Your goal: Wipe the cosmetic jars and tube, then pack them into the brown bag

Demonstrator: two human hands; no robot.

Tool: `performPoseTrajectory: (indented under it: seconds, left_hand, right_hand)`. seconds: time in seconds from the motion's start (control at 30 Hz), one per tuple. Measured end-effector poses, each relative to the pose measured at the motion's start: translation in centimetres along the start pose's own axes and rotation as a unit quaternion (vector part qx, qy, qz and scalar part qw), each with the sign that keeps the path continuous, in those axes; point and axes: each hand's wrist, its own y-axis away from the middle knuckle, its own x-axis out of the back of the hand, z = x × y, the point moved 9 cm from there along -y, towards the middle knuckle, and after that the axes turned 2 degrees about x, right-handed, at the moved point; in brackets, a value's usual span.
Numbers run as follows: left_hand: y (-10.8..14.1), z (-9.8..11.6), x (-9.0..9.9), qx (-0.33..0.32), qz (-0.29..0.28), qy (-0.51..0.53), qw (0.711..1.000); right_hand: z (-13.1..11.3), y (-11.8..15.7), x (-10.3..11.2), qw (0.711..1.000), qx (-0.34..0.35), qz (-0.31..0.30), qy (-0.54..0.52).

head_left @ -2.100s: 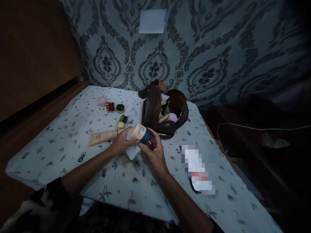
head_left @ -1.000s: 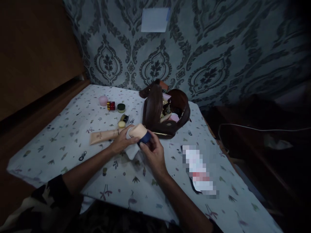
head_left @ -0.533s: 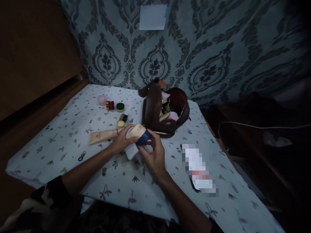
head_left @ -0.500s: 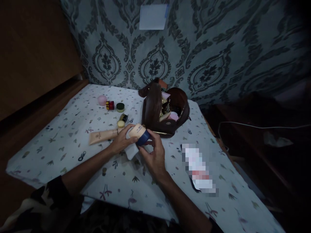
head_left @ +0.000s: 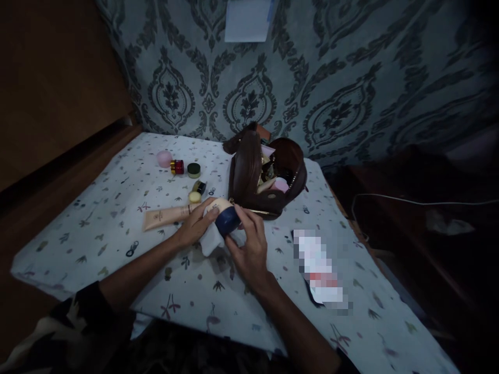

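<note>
Between my hands is a cream jar [head_left: 226, 220] with a pale yellow body and a dark blue lid, tilted so the lid faces me. My left hand [head_left: 195, 226] is closed around the pale body, and a white cloth or tissue [head_left: 212, 241] hangs beneath it. At the lid's right side, my right hand [head_left: 249, 244] grips with thumb and fingertips. Just left of my left hand lies a beige squeeze tube [head_left: 166, 216]. An open brown bag [head_left: 249, 169] full of cosmetics stands right behind the jar.
Toward the back left are a pink round item [head_left: 164, 158], a red jar with gold lid [head_left: 177, 167], a dark green-lidded jar [head_left: 194, 170], a small dark jar [head_left: 199, 187] and a yellow oval item [head_left: 194, 197]. A blurred-out phone [head_left: 317, 267] lies right on the patterned tablecloth [head_left: 97, 249].
The jar has tipped, so its blue lid now faces me more and less of the pale body shows. The white cloth has shifted and bunched under my left hand.
</note>
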Motion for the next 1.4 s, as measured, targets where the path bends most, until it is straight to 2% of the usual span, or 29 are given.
performPoseTrajectory:
  seconds: [0.17,0.3,0.5,0.67,0.9,1.1,1.3,1.4]
  left_hand:
    - [-0.4,0.2,-0.2,-0.040,0.002,0.015,0.999]
    - [-0.5,0.1,-0.4,-0.035,0.009,0.039,0.999]
    - [0.2,0.3,-0.2,-0.017,0.039,0.027,0.999]
    - [0.5,0.1,-0.2,-0.011,0.034,0.002,0.999]
    - [0.9,1.5,0.0,-0.064,0.043,-0.044,0.996]
    - [1.2,2.2,-0.3,-0.104,0.020,-0.033,0.994]
    - [1.2,2.2,-0.4,-0.103,0.001,-0.006,0.995]
    - [1.1,2.2,-0.4,-0.083,-0.010,0.040,0.996]
  right_hand:
    - [1.4,0.2,0.3,0.996,-0.065,0.044,-0.046]
    - [2.4,0.5,-0.1,0.986,-0.120,0.040,-0.109]
    - [3.7,1.3,-2.1,0.941,-0.216,0.017,-0.261]
    - [3.7,1.4,-2.6,0.915,-0.266,-0.002,-0.305]
    - [3.5,1.4,-3.5,0.890,-0.299,-0.049,-0.340]
    - [4.6,2.3,-4.3,0.842,-0.372,-0.020,-0.390]
    - [4.1,1.4,-4.3,0.846,-0.343,-0.042,-0.407]
    - [4.3,1.9,-5.0,0.824,-0.350,-0.058,-0.442]
